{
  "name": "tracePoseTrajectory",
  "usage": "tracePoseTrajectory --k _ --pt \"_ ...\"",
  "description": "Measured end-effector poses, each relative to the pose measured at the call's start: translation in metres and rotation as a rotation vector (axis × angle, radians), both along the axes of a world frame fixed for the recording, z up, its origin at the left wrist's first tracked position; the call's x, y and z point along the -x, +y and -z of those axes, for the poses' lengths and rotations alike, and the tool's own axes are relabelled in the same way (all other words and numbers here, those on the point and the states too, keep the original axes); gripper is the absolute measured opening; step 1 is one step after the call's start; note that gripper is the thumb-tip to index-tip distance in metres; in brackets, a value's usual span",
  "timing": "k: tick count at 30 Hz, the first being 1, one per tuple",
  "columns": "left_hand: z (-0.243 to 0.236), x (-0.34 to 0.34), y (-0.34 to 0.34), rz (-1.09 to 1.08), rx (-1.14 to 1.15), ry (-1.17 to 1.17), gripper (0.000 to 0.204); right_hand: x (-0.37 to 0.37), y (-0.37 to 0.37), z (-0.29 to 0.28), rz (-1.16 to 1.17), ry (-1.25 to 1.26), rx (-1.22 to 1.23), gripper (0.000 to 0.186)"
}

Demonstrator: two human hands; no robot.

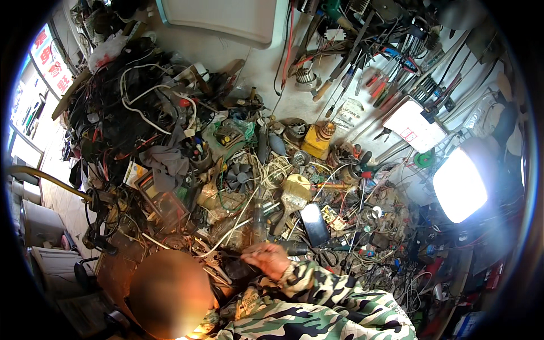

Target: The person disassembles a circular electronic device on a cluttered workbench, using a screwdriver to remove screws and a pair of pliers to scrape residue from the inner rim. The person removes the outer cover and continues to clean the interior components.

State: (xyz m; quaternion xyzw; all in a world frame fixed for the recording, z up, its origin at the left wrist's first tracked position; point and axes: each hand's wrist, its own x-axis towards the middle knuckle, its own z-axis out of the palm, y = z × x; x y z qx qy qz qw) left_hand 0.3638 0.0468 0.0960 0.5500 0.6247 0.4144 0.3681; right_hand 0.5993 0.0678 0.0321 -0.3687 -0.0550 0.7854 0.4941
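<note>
My right hand, in a camouflage sleeve, is low in the middle of the head view, its fingers curled round what looks like a thin dark item, too small to make out. Under and left of it lie grimy metal bits and thin pale pieces. Just above it are a paintbrush, a black phone and a pale cable. A blurred round patch at lower left hides what is there; I cannot make out my left hand.
Cables, a grey cloth and a yellow container crowd the workbench. Tools hang on the back wall. A lit lamp stands right; a yellow bar or hose crosses left, before a pale floor.
</note>
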Motion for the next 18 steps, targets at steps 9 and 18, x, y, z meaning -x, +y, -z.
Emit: tracePoseTrajectory --k 9,18 --pt "0.036 0.029 -0.017 -0.064 0.128 0.167 0.036 -0.180 0.131 0.026 0.422 -0.485 -0.174 0.018" --pt "0.052 0.029 -0.040 -0.182 0.177 0.079 0.023 -0.225 0.233 0.041 0.317 -0.565 0.089 0.034"
